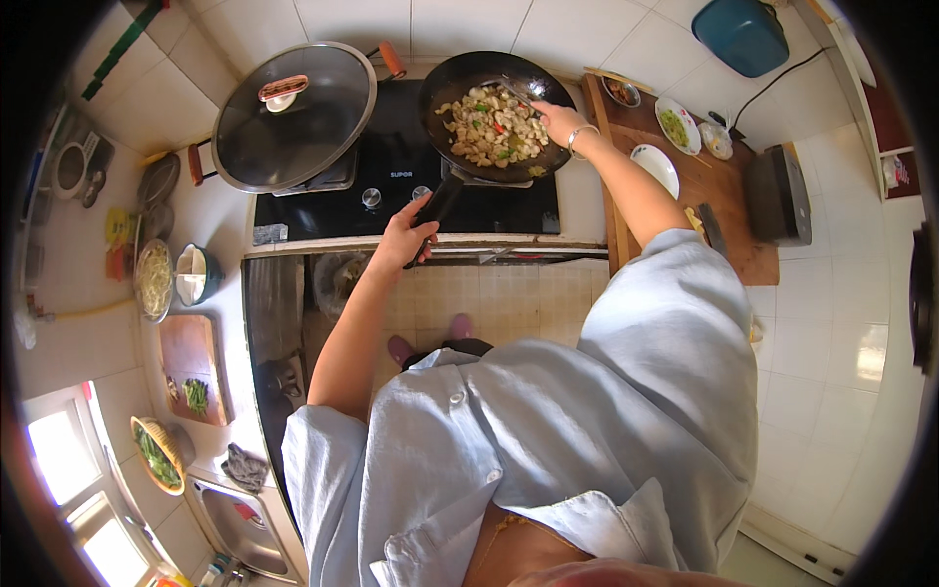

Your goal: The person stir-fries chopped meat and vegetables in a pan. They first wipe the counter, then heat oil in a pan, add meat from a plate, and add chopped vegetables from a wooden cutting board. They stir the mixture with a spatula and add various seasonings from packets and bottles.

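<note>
My left hand (409, 236) grips the black handle (443, 199) of a dark wok (447, 79), which sits over the right burner of a black gas stove (315, 220). Small pale pieces of food (484, 125) with bits of green and red lie in the wok. At the wok's right side my right hand (563, 123) is closed around a metal spatula (519, 92). Its blade reaches to the far edge of the food and is partly hard to make out.
A large pan with a glass lid (293, 132) covers the left burner. To the right, a wooden board (748, 264) bears a white plate (655, 169), a plate of chopped greens (676, 126) and a small metal bowl (621, 91). A cutting board (192, 352) and sink (246, 524) lie left.
</note>
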